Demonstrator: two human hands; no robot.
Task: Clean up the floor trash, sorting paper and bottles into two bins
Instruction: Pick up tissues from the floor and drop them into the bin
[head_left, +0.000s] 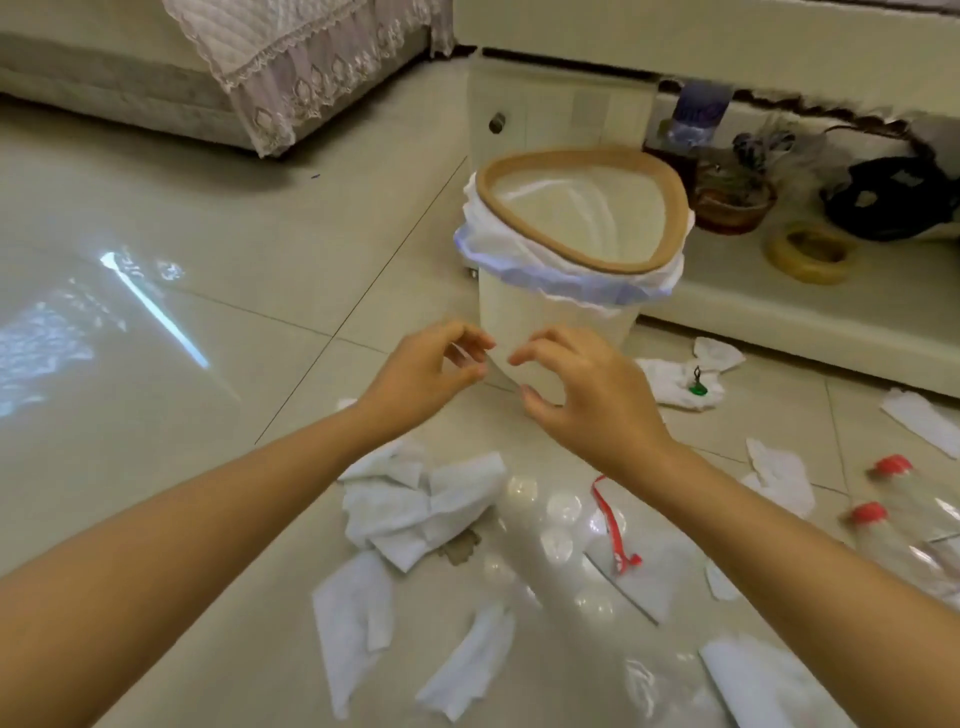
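A white bin (550, 312) with a tan rim and a white liner stands on the tiled floor just beyond my hands. My left hand (421, 374) and my right hand (587, 395) are raised close together in front of it. Both pinch the faint top edge of a clear plastic bag (639, 577) with a red strip, which hangs down to the floor. Crumpled white paper (415, 499) lies below my left wrist, with more sheets (353, 618) nearer me. Two clear bottles with red caps (914, 504) lie at the right edge.
A sofa with a lace cover (291, 67) fills the upper left. A low white shelf (779, 317) behind the bin holds a tape roll (810, 252), a glass bowl (732, 202) and a black object (893, 197). More paper (680, 382) lies right of the bin.
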